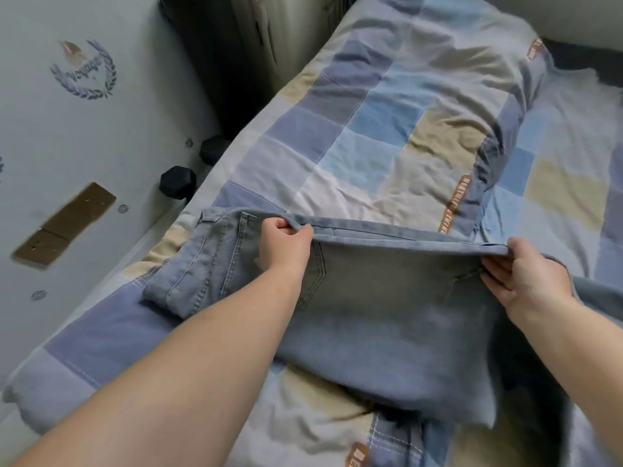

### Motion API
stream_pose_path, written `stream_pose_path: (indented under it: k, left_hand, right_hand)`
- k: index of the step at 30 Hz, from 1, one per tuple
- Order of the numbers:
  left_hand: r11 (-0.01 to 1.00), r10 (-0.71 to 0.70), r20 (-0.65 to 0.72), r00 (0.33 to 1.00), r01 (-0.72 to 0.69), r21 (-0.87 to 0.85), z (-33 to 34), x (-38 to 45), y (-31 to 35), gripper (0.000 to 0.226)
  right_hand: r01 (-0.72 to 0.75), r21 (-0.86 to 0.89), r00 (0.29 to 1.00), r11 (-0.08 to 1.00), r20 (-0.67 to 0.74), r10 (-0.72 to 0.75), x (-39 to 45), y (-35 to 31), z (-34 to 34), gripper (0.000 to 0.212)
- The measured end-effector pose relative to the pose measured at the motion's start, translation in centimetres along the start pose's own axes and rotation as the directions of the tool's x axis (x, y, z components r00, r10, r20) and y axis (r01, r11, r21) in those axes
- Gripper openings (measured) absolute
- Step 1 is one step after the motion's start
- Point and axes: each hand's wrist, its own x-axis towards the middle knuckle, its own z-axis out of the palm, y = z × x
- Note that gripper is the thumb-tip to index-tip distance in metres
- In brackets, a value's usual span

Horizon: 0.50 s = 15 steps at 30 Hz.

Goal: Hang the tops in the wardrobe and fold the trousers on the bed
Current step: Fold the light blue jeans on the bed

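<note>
Jeans [387, 308] lay mid-frame on the bed [387, 136]; left hand [286, 244] and right hand [526, 274] each pinched their upper folded edge.

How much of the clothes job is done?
Nothing looks finished yet. In hand: the jeans lie on the checked bedcover, and the left hand and right hand each have a grip on the folded edge, mid-fold. Left: finish folding them. No tops or wardrobe show in this view, so I cannot tell how the hanging part stands.
</note>
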Motion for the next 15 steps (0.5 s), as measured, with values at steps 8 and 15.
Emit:
stream_pose_path:
  k: [8, 15]
  left_hand:
    - [0.964, -0.064, 0.337, 0.939, -0.030, 0.266, 3.1, 5.9, -3.5, 0.053]
    - [0.927, -0.086, 0.411, 0.907, -0.079, 0.367, 2.8, 8.0, -5.1, 0.054]
  right_hand:
    - [-0.047, -0.240, 0.989, 0.970, 0.122, 0.078, 5.2, 2.2, 3.3, 0.034]
    - [-0.024, -0.397, 0.959, 0.918, 0.250, 0.133, 3.5, 5.9, 6.3, 0.032]
